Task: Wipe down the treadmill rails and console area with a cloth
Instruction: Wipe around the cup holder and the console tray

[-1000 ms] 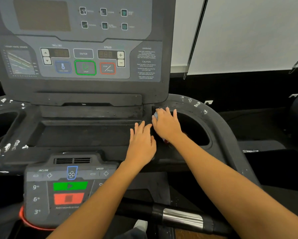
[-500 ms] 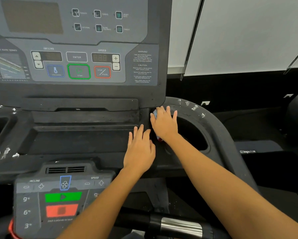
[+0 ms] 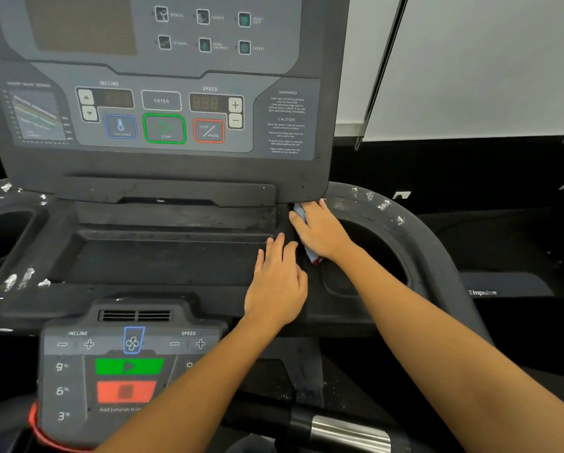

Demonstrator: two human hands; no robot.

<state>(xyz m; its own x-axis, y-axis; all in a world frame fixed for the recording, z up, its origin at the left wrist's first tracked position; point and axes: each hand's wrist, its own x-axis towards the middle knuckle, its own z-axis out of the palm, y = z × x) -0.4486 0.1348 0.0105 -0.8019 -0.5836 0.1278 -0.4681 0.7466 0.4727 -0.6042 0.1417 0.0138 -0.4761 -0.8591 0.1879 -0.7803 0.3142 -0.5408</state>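
Pressing flat: right hand [image 3: 323, 233] on the light-blue cloth [image 3: 301, 213], fingers straight and slightly spread, tips at the lower right corner of the upright console [image 3: 163, 103]. Cloth lies under the palm, between centre tray [image 3: 163, 256] and right cup holder [image 3: 372, 256]; its edges show at fingertips and wrist. Left hand [image 3: 277, 286] rests just beside it on the tray rim, fingers straight, close together, holding nothing. White flecks on the curved rail [image 3: 385, 204].
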